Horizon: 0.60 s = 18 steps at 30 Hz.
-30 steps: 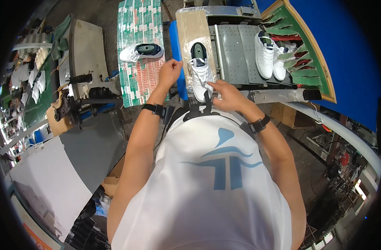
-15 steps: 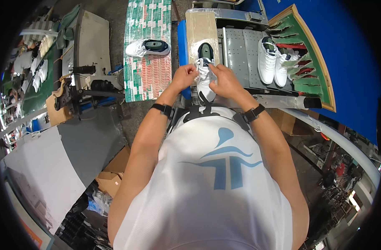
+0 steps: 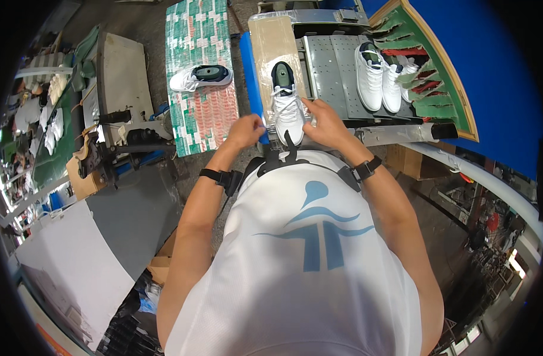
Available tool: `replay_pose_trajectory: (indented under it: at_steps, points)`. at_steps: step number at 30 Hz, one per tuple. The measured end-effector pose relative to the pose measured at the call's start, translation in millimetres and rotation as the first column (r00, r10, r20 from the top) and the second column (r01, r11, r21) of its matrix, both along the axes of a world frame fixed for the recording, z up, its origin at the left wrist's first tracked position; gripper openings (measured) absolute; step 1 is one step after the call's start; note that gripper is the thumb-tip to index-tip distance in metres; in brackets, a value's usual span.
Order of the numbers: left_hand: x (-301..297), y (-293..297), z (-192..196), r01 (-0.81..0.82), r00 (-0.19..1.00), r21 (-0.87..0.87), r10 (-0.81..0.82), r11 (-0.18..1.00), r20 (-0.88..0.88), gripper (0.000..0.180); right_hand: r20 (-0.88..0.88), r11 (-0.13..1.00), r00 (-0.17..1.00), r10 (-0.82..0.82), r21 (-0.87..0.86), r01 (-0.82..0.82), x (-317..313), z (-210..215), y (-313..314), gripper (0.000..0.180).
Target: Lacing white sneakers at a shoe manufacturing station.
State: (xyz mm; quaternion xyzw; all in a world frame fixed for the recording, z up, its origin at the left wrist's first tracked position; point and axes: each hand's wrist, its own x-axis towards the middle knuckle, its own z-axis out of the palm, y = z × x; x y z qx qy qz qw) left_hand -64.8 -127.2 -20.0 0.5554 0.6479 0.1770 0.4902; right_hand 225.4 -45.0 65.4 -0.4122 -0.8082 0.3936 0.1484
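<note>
On the brown-topped board: white shoe, upright on its sole, toe toward you, dark collar opening and green insole at the far end
Laces: white, running across the front of that shoe
Your left hand: left of the shoe and apart from it, fingers curled in close to the thumb; can't tell if anything thin is pinched there
Your right hand: just right of the shoe, index finger stretched toward its side, thumb spread away from the index, gap between them; can't tell if the fingertip touches
Blue strip: along the left edge of the brown-topped board
Patterned board: green, white and red, left of the blue strip; second white shoe lies across it, toe left, dark lining
Perforated metal plate: right of the brown-topped board
Right-hand shoes: two white ones side by side on the plate, toes toward you, part of another behind them near the green flaps
Blue panel: beyond the flaps, far right
Wrist straps: black, one on each of your wrists
Shirt: yours, white with a blue print
Cardboard box: below the plate, right side
Pale panel: lower left, well apart from your hands
</note>
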Motion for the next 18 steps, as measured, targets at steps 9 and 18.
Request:
replay_pose_trajectory:
  at_steps: [9,18]
  points:
    - [37.6,119.2,37.9,0.133,0.972,0.506,-0.013,0.852,-0.234,0.082,0.001,1.000,1.000,-0.022,-0.003,0.022,-10.7,-9.1,3.1,0.070]
    - [44.0,132.7,28.0,0.102,0.984,0.401,-0.034,0.910,-0.174,0.078,0.211,0.964,0.977,0.009,0.256,-0.064,-8.3,-10.6,5.3,0.065]
